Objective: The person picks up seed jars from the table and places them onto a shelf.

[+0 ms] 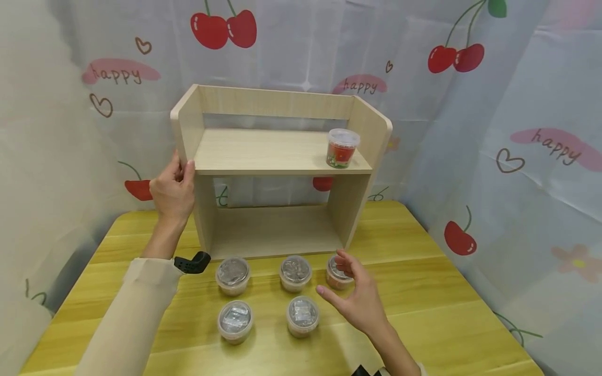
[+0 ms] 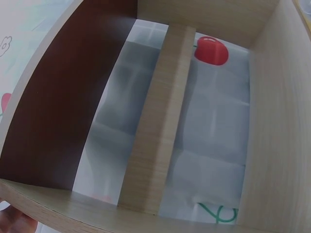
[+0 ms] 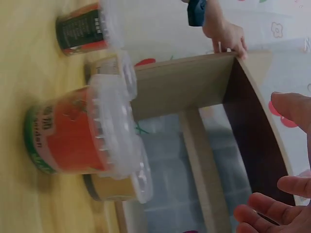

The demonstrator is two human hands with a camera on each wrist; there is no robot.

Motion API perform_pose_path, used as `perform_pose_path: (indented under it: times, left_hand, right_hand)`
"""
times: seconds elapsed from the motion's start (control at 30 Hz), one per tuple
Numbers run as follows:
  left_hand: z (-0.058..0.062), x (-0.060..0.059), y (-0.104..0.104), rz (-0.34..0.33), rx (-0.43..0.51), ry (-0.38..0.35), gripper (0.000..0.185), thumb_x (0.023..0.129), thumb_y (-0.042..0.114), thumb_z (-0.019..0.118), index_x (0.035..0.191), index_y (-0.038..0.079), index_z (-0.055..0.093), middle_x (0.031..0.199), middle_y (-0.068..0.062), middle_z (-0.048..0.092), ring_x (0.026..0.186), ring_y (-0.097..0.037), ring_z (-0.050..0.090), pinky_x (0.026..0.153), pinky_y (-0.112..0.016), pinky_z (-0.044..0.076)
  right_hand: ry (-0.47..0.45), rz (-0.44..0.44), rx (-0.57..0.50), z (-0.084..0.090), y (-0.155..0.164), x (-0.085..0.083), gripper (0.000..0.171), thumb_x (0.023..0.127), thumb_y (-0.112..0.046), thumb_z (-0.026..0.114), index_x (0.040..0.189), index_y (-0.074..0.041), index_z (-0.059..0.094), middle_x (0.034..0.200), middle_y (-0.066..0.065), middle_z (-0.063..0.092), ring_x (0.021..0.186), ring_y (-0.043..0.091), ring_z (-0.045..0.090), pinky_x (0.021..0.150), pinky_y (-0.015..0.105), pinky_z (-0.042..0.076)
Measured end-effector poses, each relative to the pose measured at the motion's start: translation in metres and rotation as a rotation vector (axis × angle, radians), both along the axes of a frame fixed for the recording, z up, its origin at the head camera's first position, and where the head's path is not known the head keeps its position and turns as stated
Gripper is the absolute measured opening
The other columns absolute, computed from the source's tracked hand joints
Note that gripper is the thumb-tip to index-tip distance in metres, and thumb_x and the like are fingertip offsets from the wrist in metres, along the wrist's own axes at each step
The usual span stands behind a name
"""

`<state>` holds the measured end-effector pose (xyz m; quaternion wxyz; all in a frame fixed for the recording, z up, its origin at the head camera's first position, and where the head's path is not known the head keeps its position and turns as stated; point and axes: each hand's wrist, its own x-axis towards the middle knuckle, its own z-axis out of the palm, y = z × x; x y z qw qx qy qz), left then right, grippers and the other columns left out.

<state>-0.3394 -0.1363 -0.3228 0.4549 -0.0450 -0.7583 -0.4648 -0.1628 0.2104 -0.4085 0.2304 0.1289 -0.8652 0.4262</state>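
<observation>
Loosely spread, the fingers of the right hand [image 1: 361, 296] hold nothing near the rightmost tub [image 1: 335, 281], by the lower right front corner of the wooden shelf [image 1: 277, 101], in what looks like a reach, while the left hand [image 1: 172, 187] grips the left side panel [image 1: 190, 122]; the next move probably calls for curling round that tub. Five lidded tubs [image 1: 302, 316] stand on the desk [image 1: 404, 313] before the shelf's lower front edge, silvery under clear lids, and a red-and-green tub [image 1: 340, 151] stands near the upper board's [image 1: 258, 149] right front corner.
</observation>
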Motion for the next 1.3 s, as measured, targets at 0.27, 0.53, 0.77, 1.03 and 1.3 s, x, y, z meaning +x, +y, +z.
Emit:
perform_pose_path:
  times: [0.27,0.53,0.77,1.03,1.3]
  left_hand:
    - [0.000,0.000,0.000,-0.006,-0.016,-0.023,0.036,0.099,0.028,0.060,0.129,0.009,0.067,0.111,-0.014,0.072,0.094,-0.027,0.072,0.078,-0.016,0.051]
    - [0.000,0.001,0.001,-0.005,-0.011,-0.034,0.039,0.099,0.027,0.060,0.135,0.011,0.063,0.117,-0.013,0.069,0.100,-0.027,0.070,0.082,-0.040,0.056]
    - [0.000,0.000,0.001,0.006,-0.018,-0.022,0.038,0.099,0.028,0.061,0.134,0.011,0.064,0.115,-0.013,0.071,0.097,-0.026,0.071,0.081,-0.028,0.056]
    - [0.000,-0.001,-0.001,0.006,-0.015,-0.018,0.040,0.099,0.030,0.060,0.135,0.012,0.063,0.113,-0.013,0.071,0.095,-0.027,0.071,0.077,-0.014,0.050]
    - [0.000,-0.001,-0.001,0.009,-0.007,-0.012,0.039,0.099,0.027,0.061,0.134,0.010,0.064,0.108,-0.016,0.073,0.090,-0.029,0.072,0.072,-0.006,0.044]
  right_hand:
    - [-0.090,-0.019,-0.016,-0.021,-0.003,0.004,0.077,0.072,-0.028,0.089,0.135,-0.002,0.054,0.116,0.006,0.065,0.106,0.029,0.063,0.089,0.049,0.052]
    - [-0.139,-0.005,-0.005,-0.039,-0.006,0.006,0.082,0.074,-0.035,0.088,0.139,-0.001,0.051,0.121,0.010,0.065,0.110,0.030,0.063,0.093,0.049,0.050]
    - [-0.143,-0.020,0.009,-0.047,-0.008,0.006,0.082,0.072,-0.033,0.089,0.138,-0.003,0.052,0.122,0.010,0.064,0.106,0.028,0.062,0.090,0.048,0.050]
    - [-0.164,-0.022,0.013,-0.054,-0.008,0.005,0.086,0.068,-0.035,0.091,0.138,-0.004,0.052,0.122,0.009,0.064,0.105,0.028,0.062,0.092,0.047,0.050]
    - [-0.184,-0.018,0.024,-0.063,-0.010,0.005,0.092,0.065,-0.036,0.092,0.139,-0.002,0.050,0.126,0.011,0.062,0.105,0.028,0.062,0.092,0.047,0.050]
